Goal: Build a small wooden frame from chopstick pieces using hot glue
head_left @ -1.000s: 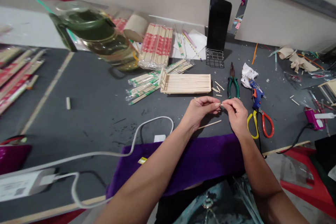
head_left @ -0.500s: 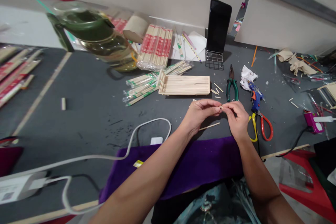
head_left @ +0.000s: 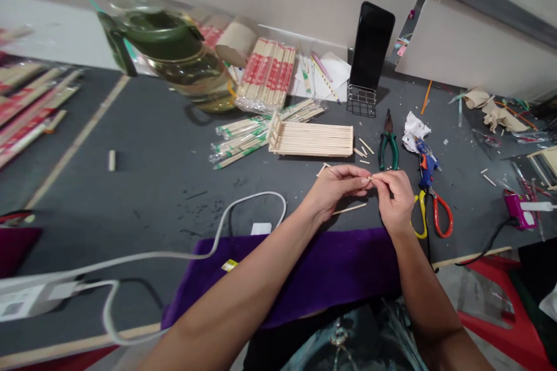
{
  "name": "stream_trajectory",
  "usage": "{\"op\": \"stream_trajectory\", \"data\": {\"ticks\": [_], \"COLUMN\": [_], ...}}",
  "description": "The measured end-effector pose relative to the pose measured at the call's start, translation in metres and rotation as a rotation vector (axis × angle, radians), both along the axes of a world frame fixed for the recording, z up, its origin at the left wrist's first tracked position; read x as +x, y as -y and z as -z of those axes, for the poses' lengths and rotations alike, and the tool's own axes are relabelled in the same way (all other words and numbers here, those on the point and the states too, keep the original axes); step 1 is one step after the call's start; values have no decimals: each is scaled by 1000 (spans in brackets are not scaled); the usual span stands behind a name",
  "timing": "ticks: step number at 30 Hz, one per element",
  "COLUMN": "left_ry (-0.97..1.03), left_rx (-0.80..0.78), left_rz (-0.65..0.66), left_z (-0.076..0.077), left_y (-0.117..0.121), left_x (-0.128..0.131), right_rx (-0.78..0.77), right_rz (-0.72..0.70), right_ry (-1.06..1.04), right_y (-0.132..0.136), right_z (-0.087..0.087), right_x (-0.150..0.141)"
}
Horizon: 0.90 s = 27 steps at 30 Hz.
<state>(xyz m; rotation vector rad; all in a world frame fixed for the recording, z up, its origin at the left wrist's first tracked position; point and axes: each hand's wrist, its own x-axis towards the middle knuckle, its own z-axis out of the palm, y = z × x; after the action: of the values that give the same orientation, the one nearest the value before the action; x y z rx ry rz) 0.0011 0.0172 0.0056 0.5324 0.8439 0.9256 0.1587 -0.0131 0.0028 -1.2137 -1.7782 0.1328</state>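
Both hands meet over the dark tabletop, fingertips almost touching. My left hand is closed in a pinch on a tiny pale wooden piece. From the other side my right hand pinches at the same piece, which the fingers mostly cover. Just beyond them lies a small bed-like frame of wooden sticks, with a raised rail at its left end. Short cut sticks are scattered at its right. A longer thin stick lies beneath the left hand.
Green-handled pliers, a blue glue gun and red-and-yellow-handled cutters lie to the right. Behind stand a phone and a jug of liquid. Packs of chopsticks, a white cable and a purple cloth are around.
The view has shifted slightly, so the things on the table sit a little further right in the picture. Both hands keep their pinch at the tiny piece, with little movement.
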Motion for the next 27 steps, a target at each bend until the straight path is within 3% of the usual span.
{"op": "stream_trajectory", "data": {"ticks": [8, 19, 27], "left_ry": [-21, 15, 66], "left_rx": [42, -25, -50], "left_rz": [9, 92, 96], "left_z": [5, 5, 8], "left_y": [0, -2, -2], "left_x": [1, -2, -3], "right_rx": [45, 31, -105], "right_rz": [24, -17, -66], "right_ry": [94, 77, -148], "right_y": [1, 0, 2], "right_z": [1, 2, -3], "right_x": [0, 2, -2]}}
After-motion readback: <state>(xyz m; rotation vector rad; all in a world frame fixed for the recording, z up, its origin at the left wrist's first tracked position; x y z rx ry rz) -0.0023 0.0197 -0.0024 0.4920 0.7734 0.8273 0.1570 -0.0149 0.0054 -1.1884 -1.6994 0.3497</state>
